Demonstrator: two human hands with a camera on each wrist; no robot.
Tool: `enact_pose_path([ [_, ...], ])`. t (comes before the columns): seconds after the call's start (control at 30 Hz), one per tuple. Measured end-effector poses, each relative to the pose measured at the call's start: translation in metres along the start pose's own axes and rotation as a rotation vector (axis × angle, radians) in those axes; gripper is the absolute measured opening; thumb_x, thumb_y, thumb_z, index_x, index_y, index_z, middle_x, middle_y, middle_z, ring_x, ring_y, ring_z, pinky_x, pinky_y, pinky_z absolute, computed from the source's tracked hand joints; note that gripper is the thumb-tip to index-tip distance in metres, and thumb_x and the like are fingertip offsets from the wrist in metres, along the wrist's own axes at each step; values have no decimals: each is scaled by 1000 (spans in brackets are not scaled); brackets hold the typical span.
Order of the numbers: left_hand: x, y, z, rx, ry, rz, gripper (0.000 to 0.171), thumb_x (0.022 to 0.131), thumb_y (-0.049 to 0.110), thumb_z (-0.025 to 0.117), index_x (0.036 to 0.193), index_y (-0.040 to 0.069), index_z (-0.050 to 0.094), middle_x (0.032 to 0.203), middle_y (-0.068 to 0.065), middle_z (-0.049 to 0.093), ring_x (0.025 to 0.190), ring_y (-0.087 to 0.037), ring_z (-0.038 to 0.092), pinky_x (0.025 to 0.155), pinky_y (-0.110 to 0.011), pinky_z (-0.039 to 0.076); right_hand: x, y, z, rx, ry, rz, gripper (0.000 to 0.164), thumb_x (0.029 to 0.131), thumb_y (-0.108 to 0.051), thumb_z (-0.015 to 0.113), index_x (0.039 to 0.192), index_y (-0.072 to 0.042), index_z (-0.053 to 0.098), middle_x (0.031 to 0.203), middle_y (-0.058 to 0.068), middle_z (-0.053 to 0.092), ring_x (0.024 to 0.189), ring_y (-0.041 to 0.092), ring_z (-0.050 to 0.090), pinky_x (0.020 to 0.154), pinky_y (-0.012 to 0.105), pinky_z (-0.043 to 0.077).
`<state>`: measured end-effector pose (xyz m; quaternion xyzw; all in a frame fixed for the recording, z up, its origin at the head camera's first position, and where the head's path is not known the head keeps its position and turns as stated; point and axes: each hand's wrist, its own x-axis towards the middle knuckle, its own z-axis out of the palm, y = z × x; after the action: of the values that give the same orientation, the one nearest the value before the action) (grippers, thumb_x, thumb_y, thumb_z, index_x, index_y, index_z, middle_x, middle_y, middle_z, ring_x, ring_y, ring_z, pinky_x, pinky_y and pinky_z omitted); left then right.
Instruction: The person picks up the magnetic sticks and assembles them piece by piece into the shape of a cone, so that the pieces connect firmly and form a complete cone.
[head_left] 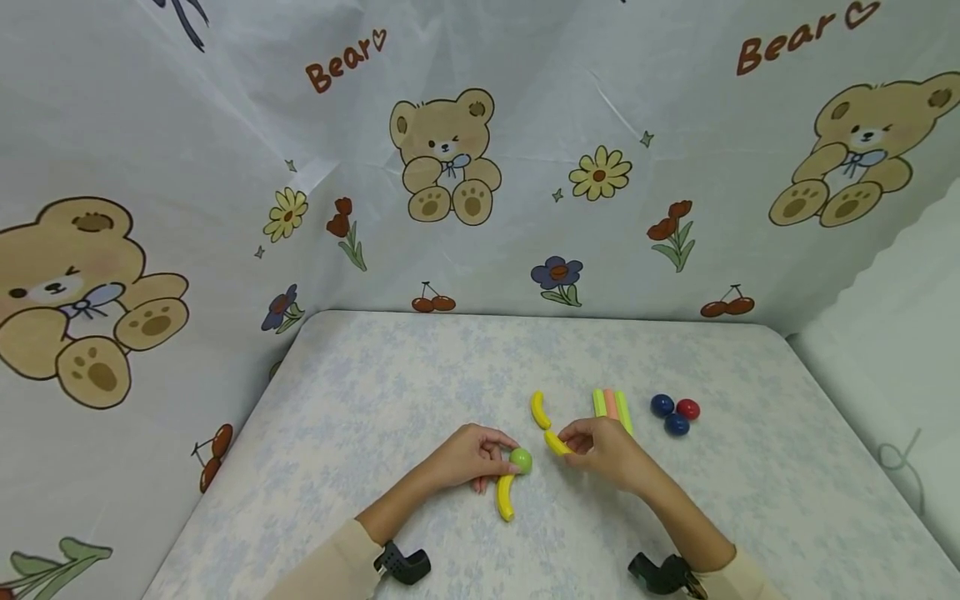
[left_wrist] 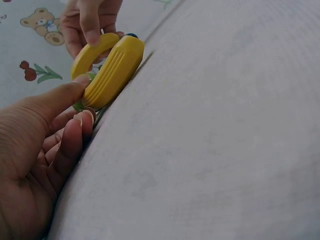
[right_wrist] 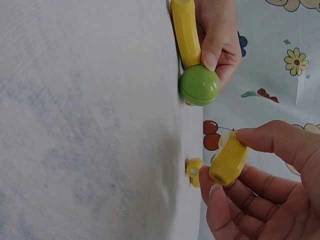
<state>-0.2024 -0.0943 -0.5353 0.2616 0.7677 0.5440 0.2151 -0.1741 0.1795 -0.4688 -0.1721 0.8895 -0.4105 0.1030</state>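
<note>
My left hand [head_left: 476, 457] pinches a glossy green ball [head_left: 521, 460] between thumb and fingers, low over the table. One end of a yellow curved rod [head_left: 506, 500] meets the ball, and the rod points toward the near edge. Between thumb and fingertips, my right hand [head_left: 603, 450] holds a second yellow curved rod [right_wrist: 228, 160], with a grey spot on its end face. A third yellow curved rod [head_left: 539, 410] lies just beyond it on the table; whether the two touch is unclear. Up close in the left wrist view, the ball is mostly hidden behind a ribbed yellow rod [left_wrist: 114, 72].
Behind my right hand lie straight green and pink sticks [head_left: 611, 404], side by side. Farther right, two dark blue balls [head_left: 677, 425] and a red ball [head_left: 687, 409] sit clustered. A bear-printed curtain [head_left: 517, 250] hangs along the table's back edge.
</note>
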Motion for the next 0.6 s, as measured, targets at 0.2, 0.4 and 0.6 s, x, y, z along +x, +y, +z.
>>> enact_pose_path([
  [0.2, 1, -1, 0, -1, 2, -8, 31, 90, 30, 81, 118, 19, 75, 65, -3, 67, 40, -14, 54, 38, -27, 47, -2, 4, 5, 10, -43, -1, 18, 85, -2, 78, 102, -2, 74, 87, 0, 68, 79, 15, 62, 68, 24, 54],
  [0.4, 2, 0, 0, 4, -2, -3, 32, 90, 30, 81, 118, 17, 75, 65, -3, 67, 40, -14, 55, 38, -28, 48, -2, 8, 6, 21, -48, 21, 19, 84, -2, 78, 103, -2, 74, 87, 0, 67, 80, 16, 61, 68, 25, 54],
  [0.6, 1, 0, -1, 4, -2, -3, 33, 90, 29, 81, 119, 16, 74, 66, -4, 67, 41, -14, 56, 39, -30, 49, 0, 9, 7, 0, -46, 6, 21, 85, -3, 76, 106, -2, 74, 87, -1, 66, 79, 16, 60, 66, 24, 53],
])
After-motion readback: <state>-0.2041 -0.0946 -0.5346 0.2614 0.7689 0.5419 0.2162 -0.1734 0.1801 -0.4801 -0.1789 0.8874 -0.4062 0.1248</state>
